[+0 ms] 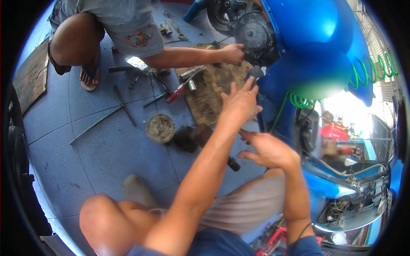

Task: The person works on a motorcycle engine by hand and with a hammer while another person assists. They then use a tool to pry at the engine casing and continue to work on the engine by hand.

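My left hand [241,102] reaches forward with its fingers spread, palm down. Its fingertips are close to a dark metal part [256,72] beside the blue scooter body [305,23]; whether they touch it I cannot tell. Nearer to me, my right hand [273,149] has its thumb and fingers apart, pointing left. Beside it, partly behind my left forearm, lies a dark, greasy object [200,135], its kind unclear. A black cylindrical end [233,164] shows below my right fingers. A co-worker's hand [232,54] is at the round engine part [255,33].
A stained cardboard sheet [203,100] lies on the blue tiled floor [106,160], with sockets and a red-handled screwdriver [176,93]. A round tin [160,128] stands nearby. Wrenches and rods lie farther left. A green coiled hose [376,70] hangs at right. A co-worker's knee [77,42] is opposite.
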Demonstrator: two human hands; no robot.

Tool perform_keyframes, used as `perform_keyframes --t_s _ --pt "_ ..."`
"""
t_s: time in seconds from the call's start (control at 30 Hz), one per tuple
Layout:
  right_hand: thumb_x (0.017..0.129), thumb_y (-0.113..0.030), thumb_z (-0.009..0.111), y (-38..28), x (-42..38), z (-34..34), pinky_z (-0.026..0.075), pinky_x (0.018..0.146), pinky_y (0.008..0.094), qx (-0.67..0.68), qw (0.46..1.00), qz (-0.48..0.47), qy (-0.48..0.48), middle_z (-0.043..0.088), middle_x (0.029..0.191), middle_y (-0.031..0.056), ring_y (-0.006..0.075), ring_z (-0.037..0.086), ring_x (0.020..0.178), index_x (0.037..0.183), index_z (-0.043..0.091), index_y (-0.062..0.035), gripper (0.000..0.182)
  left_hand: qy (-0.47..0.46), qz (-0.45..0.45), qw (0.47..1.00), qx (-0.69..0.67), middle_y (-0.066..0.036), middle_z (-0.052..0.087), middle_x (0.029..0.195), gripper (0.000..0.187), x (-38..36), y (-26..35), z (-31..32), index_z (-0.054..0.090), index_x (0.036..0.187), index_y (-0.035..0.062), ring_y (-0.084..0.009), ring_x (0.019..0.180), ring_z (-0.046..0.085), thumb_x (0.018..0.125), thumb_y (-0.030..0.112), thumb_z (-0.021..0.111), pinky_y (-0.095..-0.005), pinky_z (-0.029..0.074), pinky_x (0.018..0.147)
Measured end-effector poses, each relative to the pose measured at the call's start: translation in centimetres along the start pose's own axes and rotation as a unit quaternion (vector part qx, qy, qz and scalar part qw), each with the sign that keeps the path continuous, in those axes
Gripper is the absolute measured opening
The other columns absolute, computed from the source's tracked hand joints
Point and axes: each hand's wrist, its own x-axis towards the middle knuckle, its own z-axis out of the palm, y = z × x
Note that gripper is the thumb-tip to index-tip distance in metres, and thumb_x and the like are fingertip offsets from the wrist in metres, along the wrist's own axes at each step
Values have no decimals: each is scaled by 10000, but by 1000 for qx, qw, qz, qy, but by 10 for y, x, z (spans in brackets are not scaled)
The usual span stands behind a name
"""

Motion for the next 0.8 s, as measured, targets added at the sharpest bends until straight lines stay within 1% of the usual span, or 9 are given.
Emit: perform_keyframes --t_s 0.2,0.37,0.8 --pt "929 -300 737 -2 0 -1 497 1044 482 -3 1000 3 1 648 1278 303 441 606 1220 1541 403 16 765 -6 0 1000 2 66 154 1741 733 0 0 -2 403 1603 266 -395 1565 231 945 396 699 -643 284 1232" --pt "926 -306 741 -2 1 -1 495 1042 483 2 1000 19 -12 653 1249 311 444 607 1211 1553 397 -12 773 -7 -1 1000 -5 67 155 1741 734 -1 0 -2 405 1602 260 -396 1565 230 945 395 703 -640 284 1231" --pt "924 -289 743 -1 2 -2 492 1047 487 -10 1000 24 -16 650 1258 307 446 601 1221 1563 384 -26 778 -6 4 1000 1 57 159 1742 747 0 0 -3 399 1607 247 -402 1563 239 942 394 708 -639 298 1219"
